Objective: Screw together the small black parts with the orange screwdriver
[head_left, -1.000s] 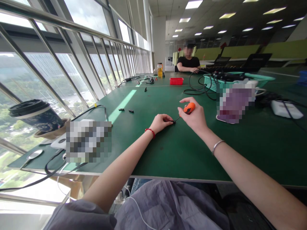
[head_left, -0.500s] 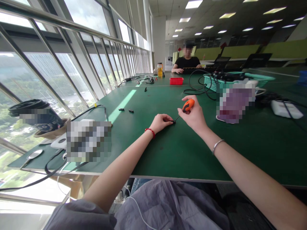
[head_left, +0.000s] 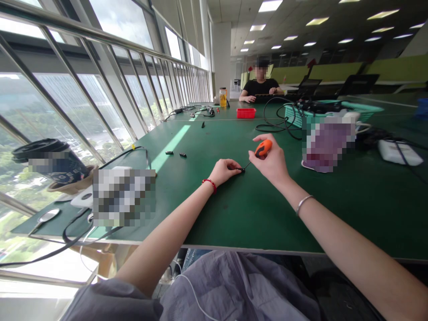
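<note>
My left hand [head_left: 225, 172] rests on the green table, its fingers pinching a small black part [head_left: 241, 170] against the surface. Wrapped round the orange-and-black handle of a screwdriver [head_left: 263, 148] is my right hand [head_left: 271, 161]. The thin shaft slants down to the left, its tip at the end of the black part; whether it sits inside cannot be made out. Two similar small black parts, one [head_left: 169, 153] beside the other [head_left: 183, 155], lie beyond my left hand. A further black piece [head_left: 203, 125] is farther back.
A red tray [head_left: 245, 113], a bottle [head_left: 223, 97] and a teal basket [head_left: 292, 117] with cables stand toward the back. On the right are a blurred purple object [head_left: 329, 145] and a white box [head_left: 399, 152]. A cup [head_left: 55, 162] stands left by the railing. Another person [head_left: 261, 87] sits opposite.
My right hand and the screwdriver handle have shifted very slightly to the right and turned a little. My left hand stays in place on the black part.
</note>
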`<state>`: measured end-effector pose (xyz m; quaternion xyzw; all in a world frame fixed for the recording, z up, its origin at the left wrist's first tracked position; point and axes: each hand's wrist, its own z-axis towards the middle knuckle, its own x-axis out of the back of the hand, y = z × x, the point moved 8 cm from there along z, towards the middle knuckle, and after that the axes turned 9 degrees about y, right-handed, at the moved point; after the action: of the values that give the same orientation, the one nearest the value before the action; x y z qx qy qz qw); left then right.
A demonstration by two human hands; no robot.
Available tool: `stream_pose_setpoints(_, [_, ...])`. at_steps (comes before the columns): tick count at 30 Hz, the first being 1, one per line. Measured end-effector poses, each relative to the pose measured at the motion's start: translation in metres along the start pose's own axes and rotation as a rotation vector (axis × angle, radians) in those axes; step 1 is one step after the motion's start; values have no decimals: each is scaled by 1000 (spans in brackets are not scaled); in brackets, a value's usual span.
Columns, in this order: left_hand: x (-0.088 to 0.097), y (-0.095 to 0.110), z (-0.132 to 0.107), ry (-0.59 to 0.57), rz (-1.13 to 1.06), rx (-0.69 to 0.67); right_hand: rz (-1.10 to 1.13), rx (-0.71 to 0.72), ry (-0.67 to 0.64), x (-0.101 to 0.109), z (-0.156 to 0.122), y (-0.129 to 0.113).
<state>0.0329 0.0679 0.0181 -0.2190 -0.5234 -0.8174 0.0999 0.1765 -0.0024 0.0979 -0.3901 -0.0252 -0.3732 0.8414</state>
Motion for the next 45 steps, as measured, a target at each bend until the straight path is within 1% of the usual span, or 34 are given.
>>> stream_pose_setpoints(3, [0, 0, 0, -1, -10, 0, 4, 16, 23, 2, -1, 1])
stream_pose_setpoints(5, [0, 1, 0, -3, -8, -1, -29, 2, 31, 2, 0, 3])
stream_pose_setpoints(8, [-1, 2, -1, -11, -4, 3, -70, -22, 12, 0, 0, 4])
stream_pose_setpoints(12, [-1, 0, 0, -6, -3, 6, -6, 5, -8, -1, -1, 0])
stream_pose_setpoints(16, [-1, 0, 0, -6, -17, 7, 20, 35, 31, 3, -1, -2])
stream_pose_setpoints(19, [0, 1, -1, -7, -10, 11, -38, 19, 71, 7, 0, 0])
stream_pose_setpoints(21, [0, 2, -1, -6, -3, 8, -70, -9, 47, 5, 0, 2])
stream_pose_setpoints(24, [-1, 2, -1, -3, 1, 3, -35, -12, -5, 0, -1, 0])
stream_pose_setpoints(28, [-1, 1, -1, 0, -3, 8, 13, 19, 9, 2, -2, -3])
stream_pose_setpoints(32, [0, 2, 0, 5, -10, 6, -62, 12, 21, 2, -1, -2])
stream_pose_setpoints(34, [0, 2, -1, 2, -13, 9, -85, -4, 2, 0, -1, 0])
stream_pose_setpoints(37, [-1, 2, 0, -3, -18, 23, -52, -11, -37, -4, -2, 0])
stream_pose_setpoints(42, [-3, 1, 1, -21, -60, 47, -58, 12, 22, 1, -2, -1])
stream_pose_setpoints(45, [-5, 1, 1, -39, -98, 66, -55, 22, 34, 3, -2, -2])
